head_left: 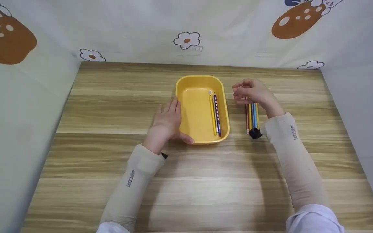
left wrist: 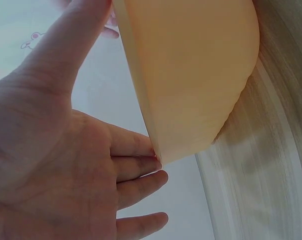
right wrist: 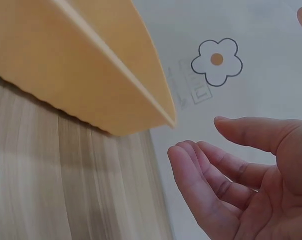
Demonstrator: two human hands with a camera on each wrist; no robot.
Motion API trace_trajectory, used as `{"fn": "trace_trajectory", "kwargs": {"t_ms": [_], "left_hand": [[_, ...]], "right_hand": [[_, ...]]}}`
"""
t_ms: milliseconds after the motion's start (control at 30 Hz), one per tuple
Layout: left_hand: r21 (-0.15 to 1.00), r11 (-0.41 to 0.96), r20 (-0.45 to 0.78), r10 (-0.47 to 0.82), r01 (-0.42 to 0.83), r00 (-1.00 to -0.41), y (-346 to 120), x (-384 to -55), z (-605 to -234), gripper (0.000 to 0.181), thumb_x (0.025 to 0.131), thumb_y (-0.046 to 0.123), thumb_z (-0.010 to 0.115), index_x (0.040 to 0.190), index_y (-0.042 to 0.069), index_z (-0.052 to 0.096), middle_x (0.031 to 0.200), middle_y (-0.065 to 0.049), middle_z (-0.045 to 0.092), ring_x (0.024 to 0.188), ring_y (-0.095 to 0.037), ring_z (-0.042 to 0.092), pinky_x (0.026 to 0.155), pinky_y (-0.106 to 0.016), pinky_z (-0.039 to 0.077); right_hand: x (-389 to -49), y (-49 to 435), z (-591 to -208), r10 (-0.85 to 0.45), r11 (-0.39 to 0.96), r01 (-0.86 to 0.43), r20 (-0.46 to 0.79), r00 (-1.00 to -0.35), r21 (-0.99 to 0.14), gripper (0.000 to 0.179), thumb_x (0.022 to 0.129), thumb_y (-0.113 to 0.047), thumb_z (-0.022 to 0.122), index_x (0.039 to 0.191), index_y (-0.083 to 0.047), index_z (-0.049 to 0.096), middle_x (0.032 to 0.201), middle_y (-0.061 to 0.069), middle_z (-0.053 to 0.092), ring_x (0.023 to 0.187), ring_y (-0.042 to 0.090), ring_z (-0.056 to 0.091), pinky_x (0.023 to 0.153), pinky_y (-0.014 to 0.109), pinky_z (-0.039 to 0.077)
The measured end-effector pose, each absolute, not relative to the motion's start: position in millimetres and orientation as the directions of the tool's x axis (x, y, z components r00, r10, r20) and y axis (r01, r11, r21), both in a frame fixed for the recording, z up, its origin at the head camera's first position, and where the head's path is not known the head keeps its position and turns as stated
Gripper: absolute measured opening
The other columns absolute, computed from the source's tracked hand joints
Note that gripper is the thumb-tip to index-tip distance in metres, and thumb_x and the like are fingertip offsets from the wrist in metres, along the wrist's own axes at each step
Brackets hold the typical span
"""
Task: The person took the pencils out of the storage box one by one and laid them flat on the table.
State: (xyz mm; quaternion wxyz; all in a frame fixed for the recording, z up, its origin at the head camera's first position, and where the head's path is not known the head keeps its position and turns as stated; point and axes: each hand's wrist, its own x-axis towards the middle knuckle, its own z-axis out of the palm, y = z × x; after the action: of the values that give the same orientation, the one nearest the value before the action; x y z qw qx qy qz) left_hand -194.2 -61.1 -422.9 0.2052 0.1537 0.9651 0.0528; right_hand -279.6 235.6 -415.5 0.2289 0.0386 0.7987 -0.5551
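Yellow tray, left hand outstretched against left side, right hand nearby, relaxed, empty

Left sleeve: dark lettering, "Let'sSlim", set lengthwise and reading from the elbow side toward the wrist.
Right sleeve: the same word, "Let'sSlim", also dark, close to the wrist end and running the same way.
Backdrop: a small, faint boxed mark just below the middle flower; the right wrist view shows strokes like letters inside the frame and paler print beside it, too washed out to read.
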Motion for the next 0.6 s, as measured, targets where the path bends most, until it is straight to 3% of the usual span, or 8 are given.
{"fn": "trace_trajectory", "kwargs": {"t_ms": [200, 400, 600], "left_hand": [[0.177, 0.946, -0.378, 0.319, 0.271, -0.869, -62, -193, -423, 0.142, 0.052, 0.077, 0.071, 0.150, -0.002, 0.003, 0.158, -0.019, 0.000, 0.145, -0.031, 0.006, 0.116, -0.051, 0.011], [0.175, 0.946, -0.378, 0.321, 0.274, -0.868, -62, -194, -422, 0.142, 0.053, 0.076, 0.071, 0.150, -0.001, 0.003, 0.158, -0.019, -0.001, 0.145, -0.031, 0.005, 0.116, -0.051, 0.010], [0.167, 0.944, -0.377, 0.329, 0.286, -0.866, -61, -194, -422, 0.142, 0.052, 0.077, 0.070, 0.150, -0.002, 0.004, 0.158, -0.019, 0.000, 0.145, -0.032, 0.007, 0.116, -0.051, 0.011]], "right_hand": [[-282, 219, -413, -0.204, 0.407, 0.302, -0.408, -0.890, -0.862, 0.034, 0.094, -0.015, 0.055, 0.122, 0.004, 0.052, 0.094, 0.009, 0.063, 0.082, 0.018, 0.065, 0.073, 0.031, 0.058], [-283, 201, -410, -0.219, 0.461, 0.278, -0.411, -0.885, -0.843, 0.031, 0.094, -0.020, 0.056, 0.118, -0.001, 0.055, 0.103, 0.013, 0.062, 0.085, 0.019, 0.065, 0.078, 0.035, 0.057], [-285, 185, -410, -0.230, 0.452, 0.275, -0.409, -0.883, -0.849, 0.027, 0.093, -0.017, 0.059, 0.114, -0.001, 0.056, 0.094, 0.009, 0.063, 0.080, 0.017, 0.064, 0.072, 0.031, 0.058]]}}
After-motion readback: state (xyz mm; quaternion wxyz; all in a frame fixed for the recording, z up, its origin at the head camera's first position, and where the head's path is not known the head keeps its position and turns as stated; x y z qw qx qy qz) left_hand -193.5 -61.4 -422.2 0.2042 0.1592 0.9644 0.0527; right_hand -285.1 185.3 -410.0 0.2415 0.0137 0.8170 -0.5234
